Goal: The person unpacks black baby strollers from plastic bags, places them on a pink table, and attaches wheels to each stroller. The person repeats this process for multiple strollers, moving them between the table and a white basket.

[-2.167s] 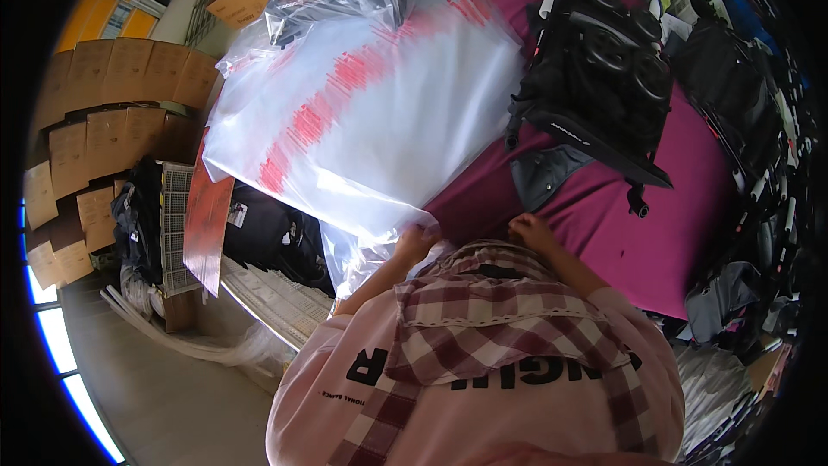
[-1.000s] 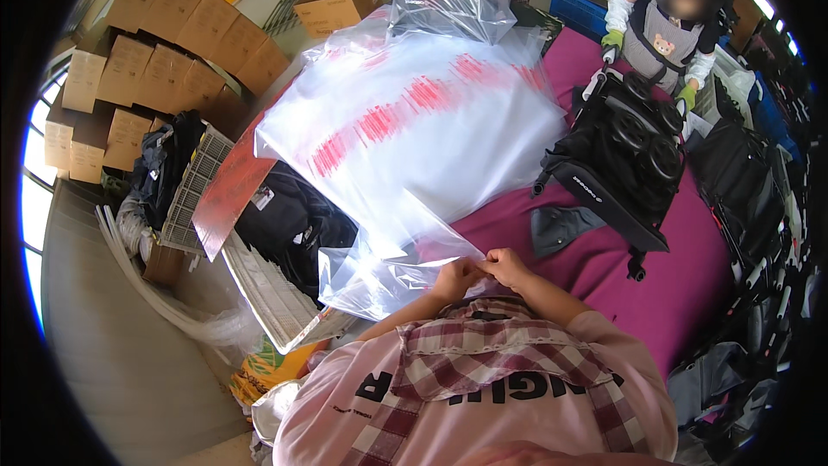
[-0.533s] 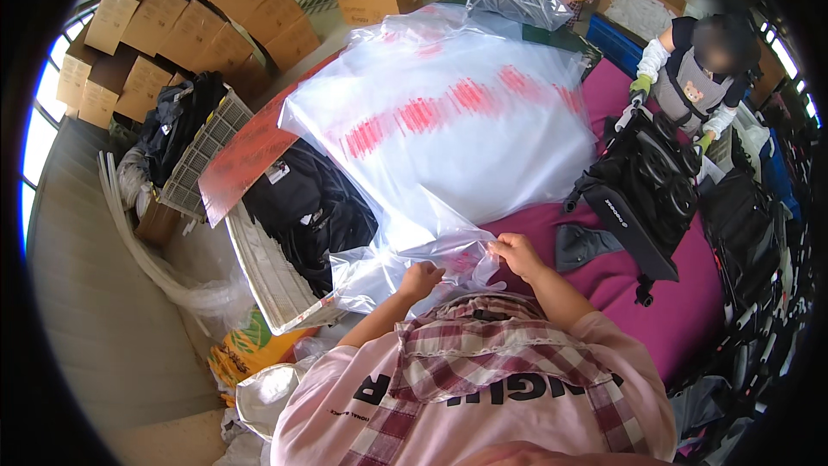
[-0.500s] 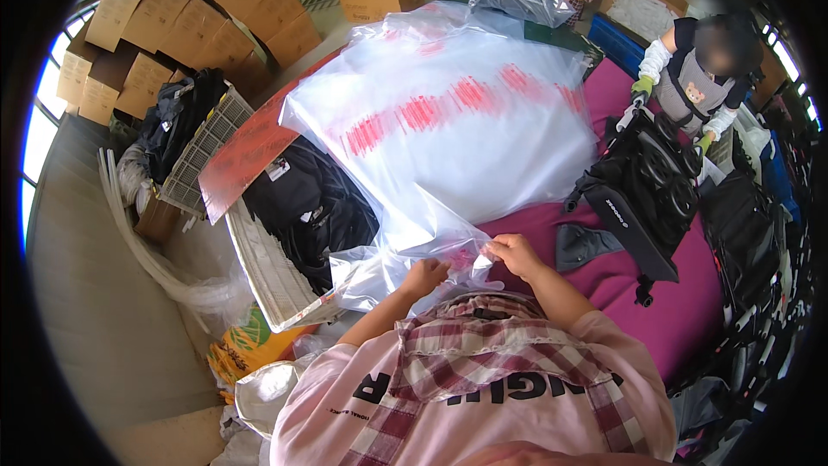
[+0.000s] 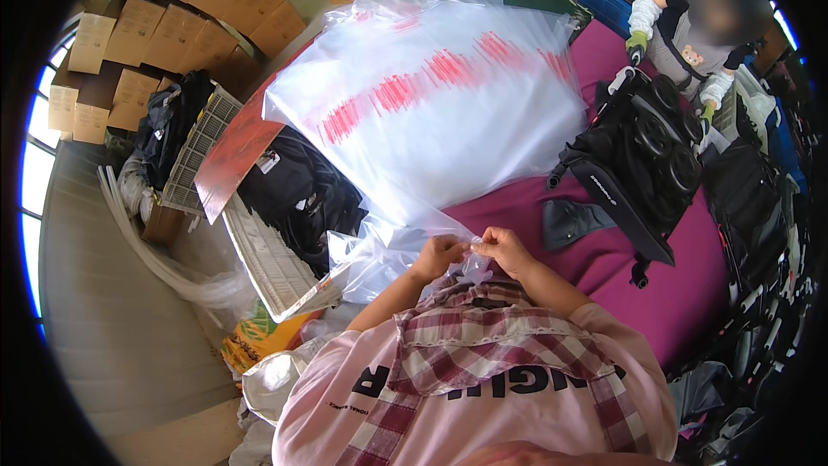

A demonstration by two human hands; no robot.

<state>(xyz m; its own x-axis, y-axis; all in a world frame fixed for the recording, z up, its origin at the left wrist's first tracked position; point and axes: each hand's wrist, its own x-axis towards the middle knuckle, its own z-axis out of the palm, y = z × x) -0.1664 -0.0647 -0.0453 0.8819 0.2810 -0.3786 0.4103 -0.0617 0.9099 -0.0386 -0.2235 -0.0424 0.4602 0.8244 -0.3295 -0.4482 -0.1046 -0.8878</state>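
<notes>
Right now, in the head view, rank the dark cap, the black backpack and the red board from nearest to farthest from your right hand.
From the right hand:
1. Dark cap, just right, on the purple cloth.
2. Black backpack, farther up-right.
3. Red board, far left, past the clear bags.

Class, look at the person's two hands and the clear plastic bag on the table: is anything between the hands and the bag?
Nothing visible. The left hand and right hand already pinch the near edge of the plastic bag. The black backpack lies to the right on the purple table, apart from both hands.
</notes>
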